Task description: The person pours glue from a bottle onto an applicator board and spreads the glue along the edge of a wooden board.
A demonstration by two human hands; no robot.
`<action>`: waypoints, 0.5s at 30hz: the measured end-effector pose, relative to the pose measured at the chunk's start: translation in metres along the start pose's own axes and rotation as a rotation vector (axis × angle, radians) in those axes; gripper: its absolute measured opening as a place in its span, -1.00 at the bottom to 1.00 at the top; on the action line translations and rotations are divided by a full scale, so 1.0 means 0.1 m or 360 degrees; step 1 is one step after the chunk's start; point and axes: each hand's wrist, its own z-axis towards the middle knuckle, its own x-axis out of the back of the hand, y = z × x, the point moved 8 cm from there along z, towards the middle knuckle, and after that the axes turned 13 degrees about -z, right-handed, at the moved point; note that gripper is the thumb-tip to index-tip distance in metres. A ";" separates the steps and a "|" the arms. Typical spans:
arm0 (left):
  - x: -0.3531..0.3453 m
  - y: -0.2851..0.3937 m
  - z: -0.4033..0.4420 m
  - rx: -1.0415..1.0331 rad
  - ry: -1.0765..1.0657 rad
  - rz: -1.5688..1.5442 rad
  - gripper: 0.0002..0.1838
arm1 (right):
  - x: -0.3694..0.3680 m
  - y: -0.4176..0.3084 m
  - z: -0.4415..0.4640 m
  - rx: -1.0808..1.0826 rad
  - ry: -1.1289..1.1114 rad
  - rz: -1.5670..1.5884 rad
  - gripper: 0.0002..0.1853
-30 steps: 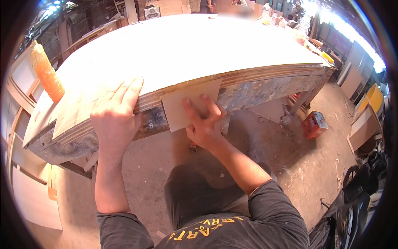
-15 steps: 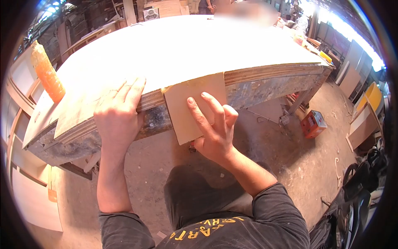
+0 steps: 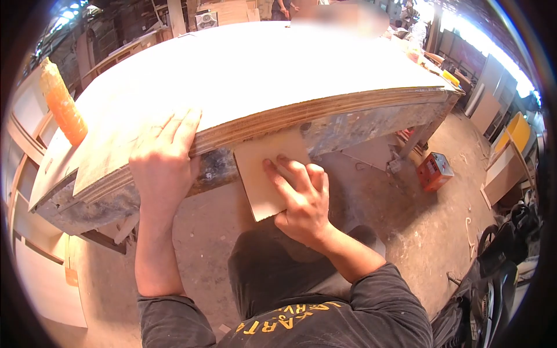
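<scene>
A stack of plywood sheets (image 3: 272,116) shows its layered front edge; glare washes out the top face. My left hand (image 3: 165,151) lies on the near left part of the top sheet, fingers stretched out flat and thumb down by the edge. Below the stack's edge, my right hand (image 3: 301,200) holds a thin rectangular board (image 3: 258,174) in front of the bench's stained side. Two fingertips press on the board's face, the other fingers are bent, and the thumb is hidden.
An orange, tube-like roll (image 3: 65,107) stands on the left end of the paint-stained workbench (image 3: 371,122). A red tin (image 3: 434,172) sits on the floor to the right. Wooden panels (image 3: 46,284) lean at the left. Another person (image 3: 284,8) stands beyond the bench.
My right hand has drawn the thin board down and toward me, from across the plywood edge to below it. My left hand has stayed in place.
</scene>
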 end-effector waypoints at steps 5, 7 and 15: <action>0.02 0.02 0.02 0.0061 -0.0096 0.0009 -0.36 | 0.32 0.19 -0.13 -0.0081 0.0237 0.0615 -0.27; 0.02 0.03 0.01 0.0059 -0.0145 0.0001 -0.33 | 0.41 0.30 -0.16 -0.0232 0.0286 0.1290 -0.35; 0.47 -0.13 -0.13 0.0260 -0.0388 -0.0208 -0.36 | 0.42 0.34 -0.02 -0.0348 0.0365 0.2627 -0.54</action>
